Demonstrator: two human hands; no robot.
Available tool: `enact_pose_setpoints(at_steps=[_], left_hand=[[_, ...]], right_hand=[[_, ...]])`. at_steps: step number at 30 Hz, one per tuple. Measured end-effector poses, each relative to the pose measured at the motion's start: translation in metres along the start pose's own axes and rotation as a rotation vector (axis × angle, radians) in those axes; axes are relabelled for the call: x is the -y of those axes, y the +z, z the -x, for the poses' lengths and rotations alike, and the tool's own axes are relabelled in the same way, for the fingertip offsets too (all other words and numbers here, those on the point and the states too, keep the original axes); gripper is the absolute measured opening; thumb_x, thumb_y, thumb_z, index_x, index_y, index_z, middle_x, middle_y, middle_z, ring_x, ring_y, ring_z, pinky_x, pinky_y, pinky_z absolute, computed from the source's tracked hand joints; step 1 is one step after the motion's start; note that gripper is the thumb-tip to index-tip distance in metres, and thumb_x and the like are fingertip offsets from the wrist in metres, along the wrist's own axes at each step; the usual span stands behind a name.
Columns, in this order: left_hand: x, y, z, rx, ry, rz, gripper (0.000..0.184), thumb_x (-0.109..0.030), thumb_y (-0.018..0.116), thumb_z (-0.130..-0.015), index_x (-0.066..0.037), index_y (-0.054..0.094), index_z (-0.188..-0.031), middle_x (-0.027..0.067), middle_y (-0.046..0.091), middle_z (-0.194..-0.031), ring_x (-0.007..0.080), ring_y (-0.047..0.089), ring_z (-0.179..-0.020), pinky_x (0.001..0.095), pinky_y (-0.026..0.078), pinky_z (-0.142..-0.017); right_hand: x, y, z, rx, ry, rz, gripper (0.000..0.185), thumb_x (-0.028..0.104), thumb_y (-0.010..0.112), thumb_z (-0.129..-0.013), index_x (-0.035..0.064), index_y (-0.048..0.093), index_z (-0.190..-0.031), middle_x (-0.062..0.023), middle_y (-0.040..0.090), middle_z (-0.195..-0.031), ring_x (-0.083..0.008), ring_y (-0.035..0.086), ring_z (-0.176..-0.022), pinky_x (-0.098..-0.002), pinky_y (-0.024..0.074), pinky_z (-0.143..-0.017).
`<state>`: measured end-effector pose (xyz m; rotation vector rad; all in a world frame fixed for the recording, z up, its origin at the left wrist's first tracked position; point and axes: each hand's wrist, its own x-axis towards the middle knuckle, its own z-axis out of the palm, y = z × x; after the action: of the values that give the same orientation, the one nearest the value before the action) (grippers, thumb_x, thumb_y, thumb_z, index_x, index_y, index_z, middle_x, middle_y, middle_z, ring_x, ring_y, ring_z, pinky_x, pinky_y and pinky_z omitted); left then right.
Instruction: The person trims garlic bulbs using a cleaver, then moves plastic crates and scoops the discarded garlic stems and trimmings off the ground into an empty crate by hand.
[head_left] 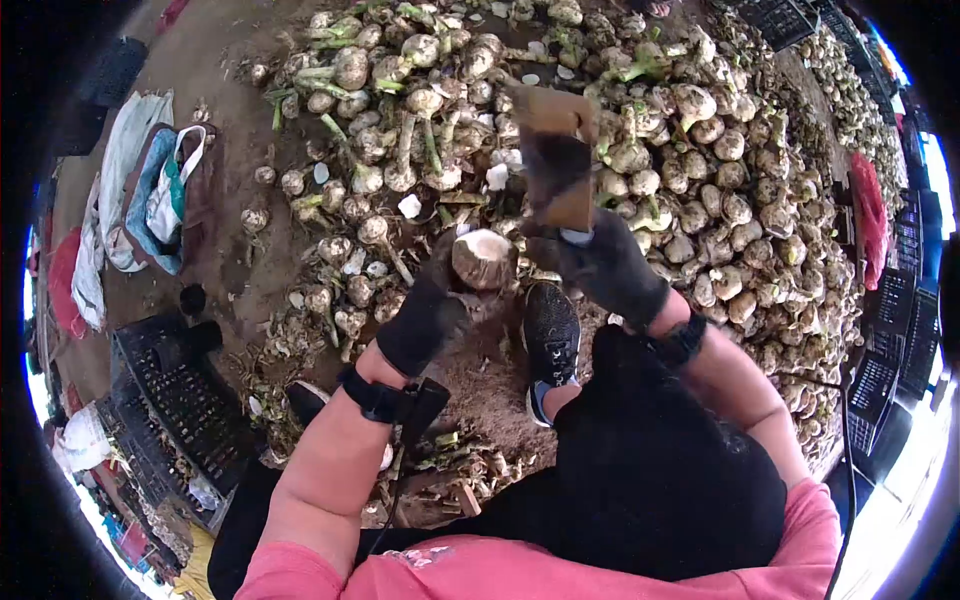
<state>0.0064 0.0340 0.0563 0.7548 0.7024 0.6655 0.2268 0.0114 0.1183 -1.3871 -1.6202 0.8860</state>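
Observation:
My left hand, in a dark glove, is closed around the side of a round brown root with a pale cut top. To its right, my right hand, also gloved, grips a wide cleaver held upright, its blade slightly blurred and pointing away from me. The cleaver is apart from the root. Dirt-covered bulbs, some with green stems, lie on the ground beyond both hands.
A large heap of bulbs spreads on the right. Black crates stand at the lower left, more at the right edge. An open bag lies at the left. My shoe is below the hands.

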Motion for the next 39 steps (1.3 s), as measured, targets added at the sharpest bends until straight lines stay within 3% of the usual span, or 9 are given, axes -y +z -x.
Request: enact_pose_setpoints(at_steps=[7, 9, 13, 18, 22, 28, 31, 35, 39], left_hand=[[-0.023, 0.009, -0.005, -0.148, 0.45, -0.982, 0.034, -0.019, 0.064, -0.084, -0.003, 0.052, -0.112, 0.0104, 0.062, -0.097, 0.0205, 0.058, -0.096, 0.0332, 0.047, -0.083], [-0.019, 0.013, -0.012, -0.266, 0.582, -1.012, 0.034, -0.023, 0.06, -0.086, -0.003, 0.052, -0.113, 0.012, 0.06, -0.096, 0.0227, 0.056, -0.098, 0.0341, 0.046, -0.084], [-0.033, 0.032, 0.001, -0.225, 0.561, -1.63, 0.043, -0.018, 0.06, -0.085, -0.005, 0.045, -0.124, 0.0088, 0.059, -0.102, 0.0205, 0.056, -0.094, 0.0336, 0.046, -0.086], [0.023, 0.011, -0.013, -0.182, 0.083, -0.366, 0.053, -0.002, 0.066, -0.071, -0.007, 0.048, -0.121, 0.0138, 0.058, -0.11, 0.0274, 0.059, -0.1, 0.0362, 0.049, -0.084], [-0.014, 0.036, 0.004, 0.038, 0.148, -0.442, 0.054, 0.016, 0.057, -0.067, -0.007, 0.048, -0.116, 0.0061, 0.054, -0.112, 0.0146, 0.056, -0.1, 0.028, 0.051, -0.077], [-0.026, 0.03, 0.004, -0.049, 0.562, -1.089, 0.041, 0.011, 0.062, -0.064, -0.006, 0.055, -0.1, 0.0085, 0.055, -0.102, 0.0235, 0.055, -0.094, 0.0328, 0.046, -0.081], [-0.043, 0.04, 0.016, -0.172, 0.264, -0.499, 0.03, 0.005, 0.067, -0.067, -0.006, 0.056, -0.092, 0.009, 0.057, -0.094, 0.0237, 0.054, -0.096, 0.0328, 0.044, -0.083], [-0.035, 0.006, 0.003, -0.184, 0.351, -0.685, 0.042, 0.004, 0.066, -0.069, -0.005, 0.053, -0.108, 0.0101, 0.053, -0.105, 0.0224, 0.056, -0.096, 0.0334, 0.047, -0.084], [-0.024, 0.039, 0.001, -0.016, 0.492, -0.545, 0.071, 0.002, 0.064, -0.074, -0.006, 0.031, -0.136, 0.0062, 0.047, -0.123, 0.0162, 0.05, -0.103, 0.0323, 0.043, -0.091]], right_hand=[[0.014, -0.034, -0.052, -0.079, -0.076, 0.201, 0.018, 0.015, 0.063, -0.079, 0.0026, 0.061, -0.093, -0.0101, 0.066, -0.075, -0.0214, 0.064, -0.066, -0.0319, 0.0486, -0.055], [-0.001, -0.011, -0.025, 0.079, 0.413, -0.564, 0.023, 0.017, 0.065, -0.08, 0.0035, 0.06, -0.099, -0.0028, 0.065, -0.081, -0.0141, 0.061, -0.071, -0.0277, 0.0473, -0.056], [0.014, 0.004, -0.001, 0.199, 0.549, -0.465, 0.028, 0.016, 0.07, -0.078, 0.0031, 0.059, -0.1, -0.004, 0.063, -0.09, -0.0092, 0.056, -0.082, -0.0233, 0.0457, -0.062], [0.005, 0.01, 0.019, 0.075, 0.193, -0.058, 0.028, 0.01, 0.067, -0.077, 0.0044, 0.059, -0.103, -0.0025, 0.063, -0.093, -0.0106, 0.056, -0.084, -0.0282, 0.0481, -0.07], [-0.008, 0.011, 0.02, 0.064, 0.334, -0.428, 0.029, 0.009, 0.066, -0.076, 0.0053, 0.06, -0.103, -0.0089, 0.064, -0.085, -0.0113, 0.058, -0.079, -0.0307, 0.0481, -0.067], [0.007, -0.011, -0.009, 0.184, 0.237, 0.297, 0.022, 0.014, 0.062, -0.073, 0.0023, 0.06, -0.092, -0.0214, 0.061, -0.077, -0.0389, 0.06, -0.074, -0.0393, 0.0477, -0.062], [-0.029, -0.019, 0.022, 0.277, 0.2, 0.394, 0.016, 0.013, 0.061, -0.074, 0.0026, 0.059, -0.087, -0.0157, 0.058, -0.072, -0.0304, 0.058, -0.067, -0.0368, 0.0473, -0.061], [-0.003, -0.028, 0.013, 0.167, 0.489, -0.062, 0.014, 0.007, 0.062, -0.079, 0.004, 0.059, -0.093, -0.0031, 0.062, -0.08, -0.012, 0.056, -0.064, -0.0297, 0.0483, -0.06], [0.031, 0.003, -0.008, 0.177, 0.243, -0.104, 0.026, -0.002, 0.061, -0.068, 0.0026, 0.058, -0.093, -0.0128, 0.062, -0.104, -0.0254, 0.059, -0.097, -0.0337, 0.0446, -0.085]])
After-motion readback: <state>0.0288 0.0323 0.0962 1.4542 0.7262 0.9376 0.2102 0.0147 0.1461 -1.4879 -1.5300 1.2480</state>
